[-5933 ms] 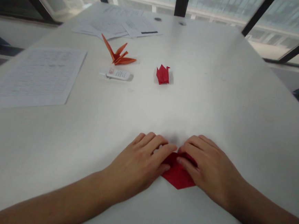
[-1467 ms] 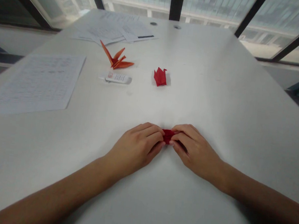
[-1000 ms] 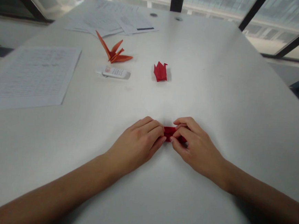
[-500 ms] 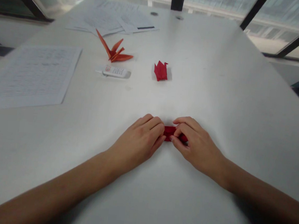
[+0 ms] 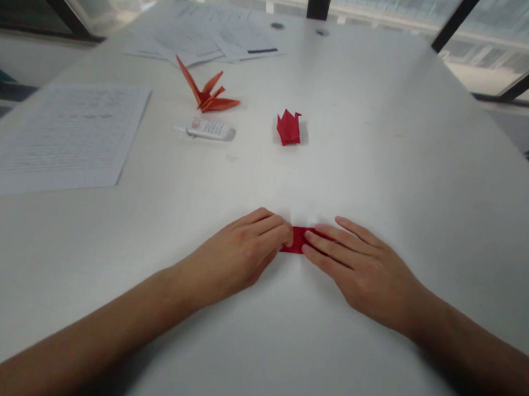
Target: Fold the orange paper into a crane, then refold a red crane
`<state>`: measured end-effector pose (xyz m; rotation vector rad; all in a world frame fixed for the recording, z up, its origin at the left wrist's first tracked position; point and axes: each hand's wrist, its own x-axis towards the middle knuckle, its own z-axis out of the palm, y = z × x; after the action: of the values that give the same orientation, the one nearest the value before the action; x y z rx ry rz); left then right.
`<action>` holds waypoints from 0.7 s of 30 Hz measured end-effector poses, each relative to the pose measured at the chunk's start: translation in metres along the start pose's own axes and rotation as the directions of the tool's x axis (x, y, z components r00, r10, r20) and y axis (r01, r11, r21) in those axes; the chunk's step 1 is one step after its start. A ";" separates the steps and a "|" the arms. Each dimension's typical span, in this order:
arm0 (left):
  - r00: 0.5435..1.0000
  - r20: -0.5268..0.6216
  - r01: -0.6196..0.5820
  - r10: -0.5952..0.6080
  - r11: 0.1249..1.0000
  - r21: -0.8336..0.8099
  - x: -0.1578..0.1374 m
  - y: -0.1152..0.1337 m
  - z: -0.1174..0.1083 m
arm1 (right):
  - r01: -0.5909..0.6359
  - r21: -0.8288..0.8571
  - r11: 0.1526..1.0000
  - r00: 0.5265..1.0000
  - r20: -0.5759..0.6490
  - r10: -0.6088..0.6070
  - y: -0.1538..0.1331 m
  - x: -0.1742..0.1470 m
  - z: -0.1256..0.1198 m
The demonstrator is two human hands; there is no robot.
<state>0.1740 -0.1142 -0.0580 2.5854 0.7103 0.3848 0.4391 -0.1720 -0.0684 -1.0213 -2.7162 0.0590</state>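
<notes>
A folded strip of red paper point(image 5: 298, 240) lies flat on the white table between my hands. Its left end is under the curled fingers of my left hand point(image 5: 249, 245), which grip and hold it down. My right hand point(image 5: 360, 263) lies palm down with straight fingers over the strip's right part, fingertips touching the paper. Much of the strip is hidden beneath both hands. Beyond them stands a small red paper crane point(image 5: 289, 128). To its left rests a larger orange paper crane point(image 5: 210, 99) with spread wings.
A white tube-like item with a pointed tip point(image 5: 209, 129) lies in front of the orange crane. A written sheet point(image 5: 72, 137) is at the left, and several papers point(image 5: 190, 33) overlap at the back. Dark-framed windows point(image 5: 320, 1) border the far edge.
My right hand has gone from pinching the red paper to lying flat on it with fingers extended. The left hand still holds the other end. The whole view has shifted slightly.
</notes>
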 end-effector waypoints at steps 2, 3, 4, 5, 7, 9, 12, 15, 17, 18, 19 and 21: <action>0.998 0.034 -0.053 0.055 0.998 -0.043 -0.005 -0.006 -0.006 | -0.008 0.033 0.999 1.000 0.005 0.008 0.000 0.000 -0.001; 0.995 0.054 -0.082 0.085 0.995 -0.064 -0.008 -0.009 -0.009 | -0.011 0.053 0.999 1.000 -0.004 0.012 0.000 0.001 -0.001; 0.992 0.065 -0.107 0.112 0.991 -0.082 -0.011 -0.012 -0.013 | -0.014 0.071 0.997 1.000 -0.021 0.016 -0.001 0.002 -0.001; 0.990 0.055 -0.124 0.130 0.987 -0.099 -0.013 -0.013 -0.016 | -0.017 0.086 0.996 0.999 -0.042 0.021 -0.001 0.004 -0.001; 0.994 -0.018 -0.107 0.105 0.988 -0.113 -0.014 -0.014 -0.019 | -0.035 0.113 0.993 0.995 -0.091 0.045 -0.002 0.007 0.001; 0.994 -0.108 -0.023 0.014 0.996 -0.088 -0.013 -0.011 -0.019 | -0.061 0.139 0.988 0.989 -0.125 0.079 -0.003 0.011 0.002; 0.991 -0.106 0.081 -0.077 0.996 0.034 -0.010 -0.006 -0.014 | -0.098 0.165 0.981 0.981 -0.150 0.123 -0.006 0.016 0.003; 0.997 -0.056 0.060 -0.053 0.991 0.119 -0.008 -0.005 -0.009 | -0.130 0.179 0.975 0.976 -0.152 0.158 -0.008 0.020 0.003; 0.998 -0.050 0.042 -0.036 0.991 0.127 -0.008 -0.007 -0.008 | -0.153 0.183 0.971 0.973 -0.141 0.180 -0.009 0.022 0.003; 0.998 -0.052 0.038 -0.031 0.991 0.126 -0.008 -0.008 -0.008 | -0.163 0.183 0.970 0.972 -0.138 0.190 -0.009 0.023 0.003; 0.998 -0.054 0.034 -0.028 0.992 0.124 -0.008 -0.008 -0.008 | -0.172 0.180 0.969 0.971 -0.137 0.198 -0.010 0.024 0.003; 0.998 -0.059 0.038 -0.032 0.992 0.117 -0.007 -0.009 -0.008 | -0.180 0.167 0.969 0.969 -0.141 0.204 -0.010 0.026 0.003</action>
<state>0.1614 -0.1086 -0.0559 2.6778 0.8204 0.4192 0.4134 -0.1624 -0.0646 -1.1865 -2.4229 0.2093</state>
